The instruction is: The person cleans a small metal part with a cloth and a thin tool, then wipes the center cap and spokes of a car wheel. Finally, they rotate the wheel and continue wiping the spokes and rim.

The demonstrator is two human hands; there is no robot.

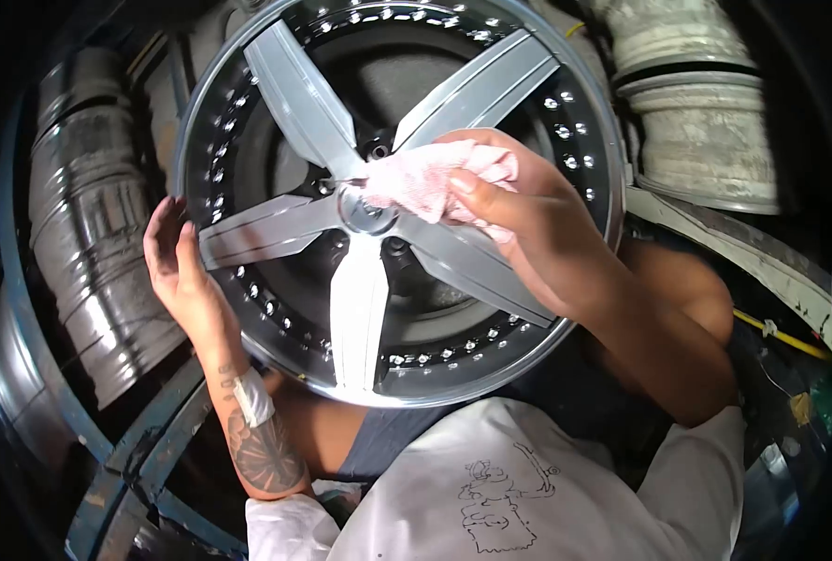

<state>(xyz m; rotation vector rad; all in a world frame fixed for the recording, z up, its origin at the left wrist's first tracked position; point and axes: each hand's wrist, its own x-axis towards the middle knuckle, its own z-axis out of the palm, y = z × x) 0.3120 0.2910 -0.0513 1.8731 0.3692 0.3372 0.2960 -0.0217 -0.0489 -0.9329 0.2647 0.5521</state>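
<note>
A large wheel with five silver spokes point(358, 323) and a black rim ringed with shiny bolts lies face up in front of me. My right hand point(519, 210) has its fingers closed around a pink cloth point(435, 178), which lies over the upper right of the hub point(367, 208). At the wheel's left edge, by the end of the left spoke, is my left hand point(178, 257). Its fingers are curved and apart, with nothing held in them. A white wrap is on the left forearm.
Stacked bare metal rims point(98, 215) stand at the left, beside a blue metal frame point(145, 439). More worn rims point(701, 131) are at the upper right. Below them run a pale beam point(734, 238) and a yellow cable point(790, 342).
</note>
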